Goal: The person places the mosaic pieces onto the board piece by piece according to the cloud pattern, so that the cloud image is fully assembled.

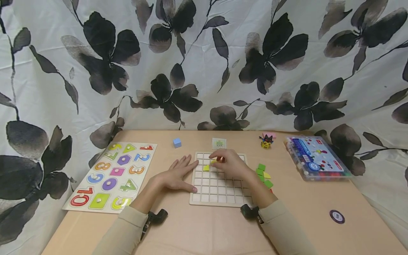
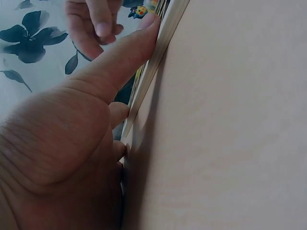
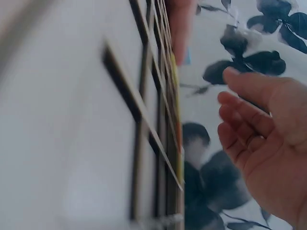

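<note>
A white grid board (image 1: 216, 198) lies flat on the table, with yellow square tiles (image 1: 206, 168) in cells near its upper left. My left hand (image 1: 176, 175) rests at the board's left side, fingers spread; in the left wrist view its thumb (image 2: 139, 38) presses on the board's edge. Over the upper part of the board hovers my right hand (image 1: 231, 164). The right wrist view shows that hand (image 3: 273, 139) with loosely bent fingers, thumb apart from them, nothing between them. Green tiles (image 1: 261, 173) and a yellow tile (image 1: 267, 175) lie right of the board, partly behind the right forearm.
Beyond the board lie a small patterned card (image 1: 219, 143) and a blue cube (image 1: 177, 142). A number-and-shape puzzle board (image 1: 108, 170) is at left. Toward the right are a small figurine (image 1: 266, 142), a clear plastic case (image 1: 318, 157) and a round chip (image 1: 337, 216).
</note>
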`<state>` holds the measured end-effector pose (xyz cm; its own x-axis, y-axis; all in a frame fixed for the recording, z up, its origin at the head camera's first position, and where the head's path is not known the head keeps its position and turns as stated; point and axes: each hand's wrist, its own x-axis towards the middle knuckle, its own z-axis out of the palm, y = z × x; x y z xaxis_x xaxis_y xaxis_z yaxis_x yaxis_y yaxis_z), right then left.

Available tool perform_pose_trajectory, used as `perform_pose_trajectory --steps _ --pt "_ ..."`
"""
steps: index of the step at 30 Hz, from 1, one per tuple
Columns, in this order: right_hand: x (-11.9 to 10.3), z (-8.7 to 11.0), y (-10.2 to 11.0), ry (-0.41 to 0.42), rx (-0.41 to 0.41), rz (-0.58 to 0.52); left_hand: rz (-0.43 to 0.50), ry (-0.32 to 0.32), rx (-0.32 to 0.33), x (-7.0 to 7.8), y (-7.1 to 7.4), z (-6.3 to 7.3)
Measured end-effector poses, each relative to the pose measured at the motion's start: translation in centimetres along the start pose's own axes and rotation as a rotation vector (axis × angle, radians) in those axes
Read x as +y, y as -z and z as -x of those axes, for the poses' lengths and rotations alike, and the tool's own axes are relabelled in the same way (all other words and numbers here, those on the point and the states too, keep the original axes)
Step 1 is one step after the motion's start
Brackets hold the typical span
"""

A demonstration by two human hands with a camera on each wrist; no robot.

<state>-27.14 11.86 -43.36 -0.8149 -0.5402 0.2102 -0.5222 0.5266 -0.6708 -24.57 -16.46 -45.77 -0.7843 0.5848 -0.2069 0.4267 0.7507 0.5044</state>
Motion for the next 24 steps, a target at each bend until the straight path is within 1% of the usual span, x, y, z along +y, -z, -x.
perform_pose_trajectory --steps 4,6,10,16,20,24 --pt "-0.4 0.9 1.9 0.018 0.065 0.002 -0.002 0.003 0.002 0.0 0.0 -0.1" --pt "-0.4 1.3 2.8 0.014 0.091 0.01 -0.002 0.005 0.002 0.0 0.0 -0.1" --pt "-0.1 2.4 4.4 -0.038 0.114 0.019 -0.007 0.008 -0.003 0.0 0.0 -0.2" --pt "1.1 3.7 6.7 -0.125 0.146 0.042 -0.011 0.014 0.003 -0.2 -0.1 -0.2" --pt "2.3 4.6 8.2 -0.16 0.153 0.045 -0.003 0.008 0.009 -0.1 -0.1 -0.1" --pt "3.7 5.3 9.3 -0.184 0.12 0.054 -0.002 0.006 0.013 -0.1 -0.2 -0.1"
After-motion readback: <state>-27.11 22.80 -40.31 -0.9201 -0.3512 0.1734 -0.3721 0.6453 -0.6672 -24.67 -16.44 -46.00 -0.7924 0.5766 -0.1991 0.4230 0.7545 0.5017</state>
